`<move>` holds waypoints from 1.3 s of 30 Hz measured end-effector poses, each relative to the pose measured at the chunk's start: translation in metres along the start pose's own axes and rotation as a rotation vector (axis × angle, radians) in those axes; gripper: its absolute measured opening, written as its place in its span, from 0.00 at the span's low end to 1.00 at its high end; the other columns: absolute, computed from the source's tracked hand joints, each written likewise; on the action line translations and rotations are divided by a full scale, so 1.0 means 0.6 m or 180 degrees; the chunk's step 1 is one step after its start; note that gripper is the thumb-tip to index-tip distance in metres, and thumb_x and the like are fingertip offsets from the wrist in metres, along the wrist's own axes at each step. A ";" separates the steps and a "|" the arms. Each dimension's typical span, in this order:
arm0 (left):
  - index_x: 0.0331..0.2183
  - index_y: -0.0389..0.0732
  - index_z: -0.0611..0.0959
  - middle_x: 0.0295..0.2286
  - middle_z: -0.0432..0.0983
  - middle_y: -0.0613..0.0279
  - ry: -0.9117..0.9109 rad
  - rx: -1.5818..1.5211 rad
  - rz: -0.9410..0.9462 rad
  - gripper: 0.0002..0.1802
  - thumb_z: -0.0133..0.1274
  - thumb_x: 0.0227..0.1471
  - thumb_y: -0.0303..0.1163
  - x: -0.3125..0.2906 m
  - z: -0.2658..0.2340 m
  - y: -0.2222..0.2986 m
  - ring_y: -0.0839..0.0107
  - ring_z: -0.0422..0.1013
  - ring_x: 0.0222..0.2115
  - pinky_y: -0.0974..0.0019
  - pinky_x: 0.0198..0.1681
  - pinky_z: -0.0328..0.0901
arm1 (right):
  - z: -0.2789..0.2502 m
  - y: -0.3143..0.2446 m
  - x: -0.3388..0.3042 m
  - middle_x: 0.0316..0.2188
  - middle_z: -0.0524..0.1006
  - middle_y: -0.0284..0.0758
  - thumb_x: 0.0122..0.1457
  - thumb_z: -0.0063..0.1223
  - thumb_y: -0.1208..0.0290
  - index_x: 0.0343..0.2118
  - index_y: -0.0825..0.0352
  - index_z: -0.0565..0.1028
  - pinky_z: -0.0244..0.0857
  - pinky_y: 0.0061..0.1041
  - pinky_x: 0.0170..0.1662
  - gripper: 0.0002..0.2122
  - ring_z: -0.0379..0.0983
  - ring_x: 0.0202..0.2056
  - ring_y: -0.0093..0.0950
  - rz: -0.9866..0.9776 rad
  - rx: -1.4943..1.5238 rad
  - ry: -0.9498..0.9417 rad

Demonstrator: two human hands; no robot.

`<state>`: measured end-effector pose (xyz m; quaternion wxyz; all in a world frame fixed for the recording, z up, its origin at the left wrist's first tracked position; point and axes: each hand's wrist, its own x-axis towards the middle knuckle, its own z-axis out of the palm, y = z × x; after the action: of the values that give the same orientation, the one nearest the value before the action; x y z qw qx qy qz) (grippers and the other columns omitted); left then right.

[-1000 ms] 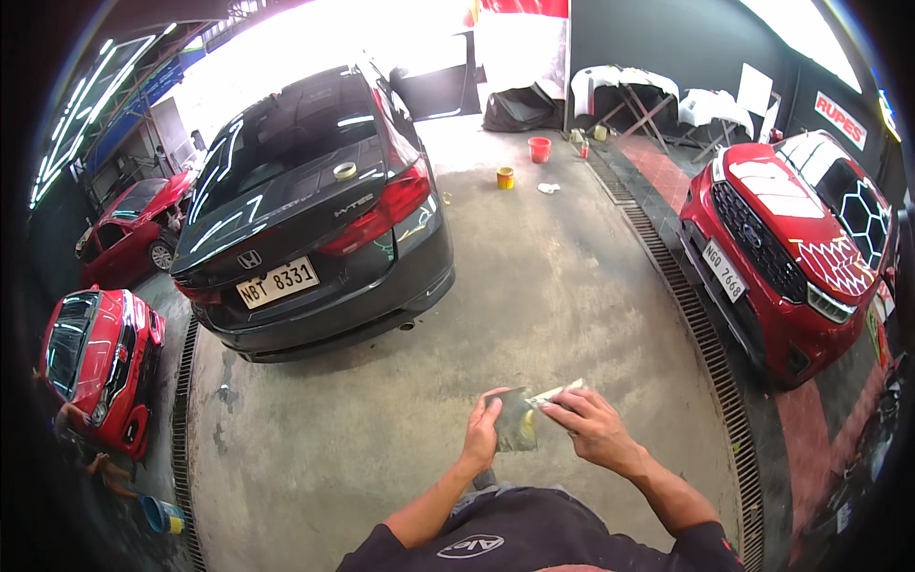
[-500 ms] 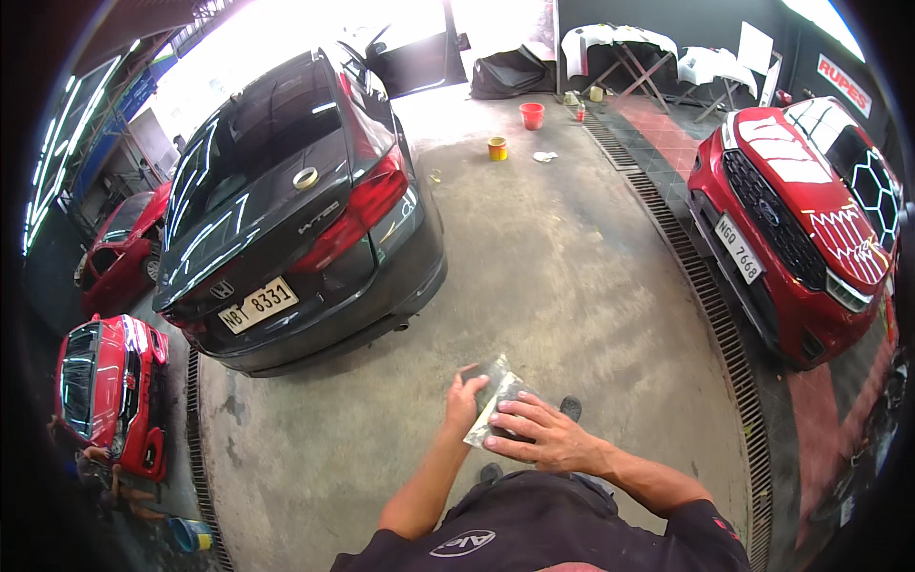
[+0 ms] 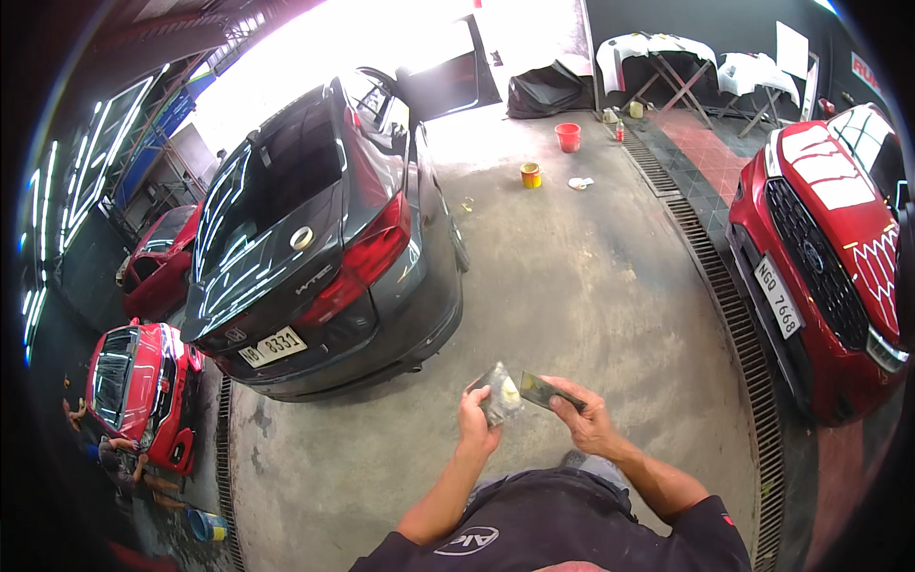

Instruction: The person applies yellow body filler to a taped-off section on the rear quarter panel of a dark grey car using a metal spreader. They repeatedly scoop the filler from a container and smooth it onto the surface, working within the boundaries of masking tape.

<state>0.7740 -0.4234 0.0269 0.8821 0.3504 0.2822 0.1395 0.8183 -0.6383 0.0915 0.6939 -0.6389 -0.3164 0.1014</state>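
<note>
My left hand (image 3: 478, 418) is closed on a flat grey mixing plate (image 3: 495, 405) smeared with pale yellow putty (image 3: 511, 392). The plate is tilted, with one corner pointing away from me. Close to its right side, my right hand (image 3: 591, 419) grips a dark flat putty spreader (image 3: 541, 389), thumb on its near face. The spreader's edge faces the plate, with a narrow gap between them. Ahead and to the left stands a dark grey car (image 3: 381, 315), its rear toward me. A roll of tape (image 3: 301, 238) rests on its trunk lid.
A red car (image 3: 829, 257) stands at the right past a floor drain grate (image 3: 729, 305). A yellow can (image 3: 531, 175) and a red bucket (image 3: 568, 137) sit on the floor ahead. At the far left a person (image 3: 124, 467) crouches beside another red car (image 3: 138, 386).
My right hand has moved right, off the plate, and now shows the spreader beside it. The plate has turned in my left hand. The whole view has shifted slightly.
</note>
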 end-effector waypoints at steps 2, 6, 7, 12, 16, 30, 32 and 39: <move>0.50 0.41 0.76 0.44 0.78 0.53 0.0101 0.0251 0.0274 0.17 0.49 0.60 0.30 0.013 0.042 -0.004 0.62 0.75 0.47 0.57 0.51 0.73 | -0.059 -0.003 0.037 0.52 0.76 0.38 0.60 0.54 0.83 0.58 0.62 0.76 0.66 0.34 0.59 0.22 0.73 0.54 0.36 -0.0490 -0.0856 -0.0286; 0.50 0.35 0.80 0.42 0.78 0.58 -0.0878 0.2056 0.1304 0.17 0.50 0.60 0.29 0.029 0.079 -0.031 0.74 0.71 0.44 0.67 0.46 0.70 | -0.112 0.009 0.070 0.54 0.73 0.36 0.49 0.56 0.81 0.59 0.58 0.74 0.63 0.40 0.62 0.30 0.68 0.57 0.37 -0.1642 -0.3194 -0.0942; 0.49 0.35 0.80 0.41 0.78 0.59 -0.0781 0.2152 0.1357 0.16 0.51 0.60 0.27 0.036 0.089 -0.041 0.74 0.72 0.42 0.67 0.45 0.70 | -0.112 0.022 0.073 0.54 0.72 0.36 0.47 0.57 0.80 0.60 0.56 0.74 0.62 0.41 0.63 0.32 0.67 0.58 0.37 -0.1821 -0.3491 -0.1082; 0.50 0.37 0.78 0.38 0.79 0.60 -0.0582 0.1515 0.1082 0.18 0.53 0.57 0.20 0.102 0.156 -0.013 0.74 0.75 0.36 0.69 0.42 0.72 | -0.155 0.028 0.093 0.53 0.72 0.34 0.47 0.61 0.75 0.60 0.51 0.73 0.61 0.43 0.63 0.32 0.67 0.58 0.37 -0.1365 -0.3225 -0.1653; 0.50 0.39 0.76 0.39 0.79 0.56 -0.0465 0.0357 0.0224 0.17 0.51 0.57 0.22 0.206 0.198 0.018 0.68 0.78 0.36 0.63 0.40 0.76 | -0.203 0.051 0.157 0.53 0.74 0.33 0.47 0.61 0.76 0.57 0.52 0.77 0.62 0.44 0.63 0.29 0.69 0.58 0.36 -0.1223 -0.3316 -0.1526; 0.52 0.38 0.73 0.43 0.78 0.57 -0.1479 -0.0200 -0.0991 0.18 0.49 0.60 0.25 0.463 0.365 0.116 0.66 0.78 0.41 0.57 0.43 0.77 | -0.267 0.178 0.460 0.57 0.73 0.41 0.58 0.56 0.84 0.57 0.63 0.76 0.60 0.37 0.64 0.23 0.69 0.60 0.39 -0.0435 -0.2196 0.0154; 0.51 0.38 0.73 0.43 0.78 0.57 -0.1388 -0.0142 -0.0985 0.17 0.49 0.60 0.25 0.516 0.367 0.098 0.66 0.78 0.41 0.58 0.43 0.78 | -0.221 0.206 0.500 0.55 0.76 0.40 0.68 0.48 0.82 0.58 0.68 0.74 0.63 0.28 0.60 0.17 0.70 0.57 0.31 0.0493 -0.0637 0.1191; 0.53 0.38 0.74 0.41 0.79 0.59 -0.0895 0.0414 -0.0064 0.18 0.50 0.61 0.29 0.659 0.336 0.064 0.70 0.77 0.42 0.65 0.44 0.75 | -0.283 0.163 0.663 0.52 0.76 0.37 0.59 0.60 0.77 0.57 0.64 0.76 0.65 0.38 0.61 0.22 0.72 0.55 0.36 -0.0433 -0.2891 -0.0630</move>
<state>1.2091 -0.3292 0.0152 0.8897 0.4200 0.1678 0.0617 1.2505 -0.5450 0.1242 0.3157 -0.8429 -0.4346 -0.0326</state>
